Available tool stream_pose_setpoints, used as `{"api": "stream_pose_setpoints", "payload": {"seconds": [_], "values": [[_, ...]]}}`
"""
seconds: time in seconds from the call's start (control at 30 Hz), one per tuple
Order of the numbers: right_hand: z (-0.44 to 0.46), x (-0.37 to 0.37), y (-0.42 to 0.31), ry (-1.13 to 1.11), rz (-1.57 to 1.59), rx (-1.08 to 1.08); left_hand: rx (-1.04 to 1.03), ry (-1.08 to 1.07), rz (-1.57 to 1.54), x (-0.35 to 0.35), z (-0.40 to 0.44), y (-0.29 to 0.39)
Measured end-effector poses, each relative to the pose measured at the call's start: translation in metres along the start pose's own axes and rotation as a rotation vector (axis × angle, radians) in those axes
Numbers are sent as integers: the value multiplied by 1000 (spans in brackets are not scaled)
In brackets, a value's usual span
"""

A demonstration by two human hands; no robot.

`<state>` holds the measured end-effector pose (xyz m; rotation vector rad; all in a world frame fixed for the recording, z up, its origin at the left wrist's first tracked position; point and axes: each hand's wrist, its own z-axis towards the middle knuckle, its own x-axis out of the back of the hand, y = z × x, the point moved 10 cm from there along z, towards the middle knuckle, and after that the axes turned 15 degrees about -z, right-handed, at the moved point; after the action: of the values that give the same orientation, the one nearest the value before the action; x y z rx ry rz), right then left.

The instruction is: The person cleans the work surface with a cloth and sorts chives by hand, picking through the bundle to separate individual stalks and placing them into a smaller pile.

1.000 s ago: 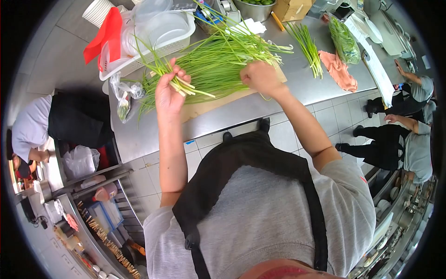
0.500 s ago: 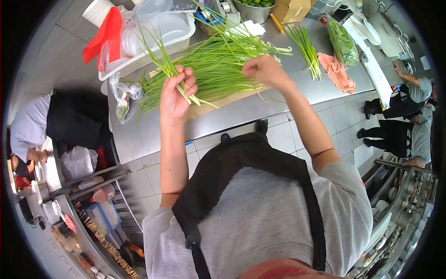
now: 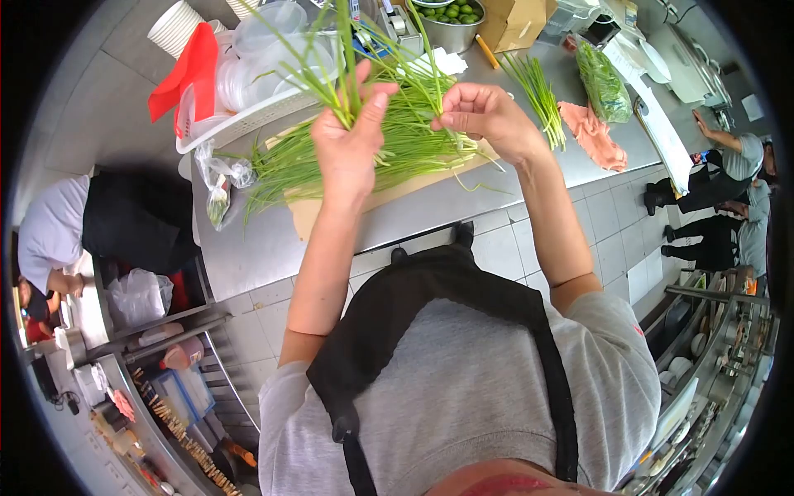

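Observation:
My left hand [image 3: 348, 147] is closed around a small bunch of spring onions [image 3: 335, 89], their green leaves pointing up and away from me. To its right, my right hand [image 3: 495, 124] pinches a few long spring onion stalks [image 3: 432, 78] between thumb and fingers. Both hands are raised over a large loose pile of spring onions [image 3: 310, 161] that lies across brown cardboard [image 3: 304, 217] on the steel table. A separate, neatly lined-up bunch of spring onions [image 3: 536, 97] rests on the table beyond my right hand.
A white basket [image 3: 248, 124] of plastic containers stands back left, beside a clear bag [image 3: 218, 186]. Farther right are a bowl of green limes [image 3: 453, 18], a cardboard box [image 3: 514, 23], a pink cloth [image 3: 592, 136] and bagged greens [image 3: 605, 81]. Other people [image 3: 136, 219] stand on both sides.
My left hand has moved right and up with its bunch. My right hand, over the pile before, now has a few stalks pinched and lifted beside the left.

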<state>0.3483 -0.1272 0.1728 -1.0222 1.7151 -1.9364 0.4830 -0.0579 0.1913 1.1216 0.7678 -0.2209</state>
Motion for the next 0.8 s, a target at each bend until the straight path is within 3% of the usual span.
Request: {"api": "stream_pose_setpoints", "payload": {"seconds": [0.1, 0.2, 0.33, 0.57, 0.67, 0.73, 0.77, 0.8], "values": [[-1, 2, 7, 30, 6, -60, 2, 30, 55, 12, 11, 1], [1, 0, 17, 90, 22, -107, 218, 83, 21, 28, 5, -41], [4, -12, 26, 84, 39, -111, 251, 76, -82, 24, -7, -61], [5, -11, 39, 174, 139, -140, 179, 167, -171, 40, -3, -59], [4, 18, 66, 257, 46, -169, 13, 270, -262, 65, 6, -31], [-9, 48, 43, 568, -1040, -48, 17, 290, -306, 84, 11, -21], [-11, 46, 47, 565, -1040, -51, 14, 303, -351, 92, 14, -17], [-14, 35, 37, 564, -1089, 106, 10, 311, -389, 97, 15, -13]]}}
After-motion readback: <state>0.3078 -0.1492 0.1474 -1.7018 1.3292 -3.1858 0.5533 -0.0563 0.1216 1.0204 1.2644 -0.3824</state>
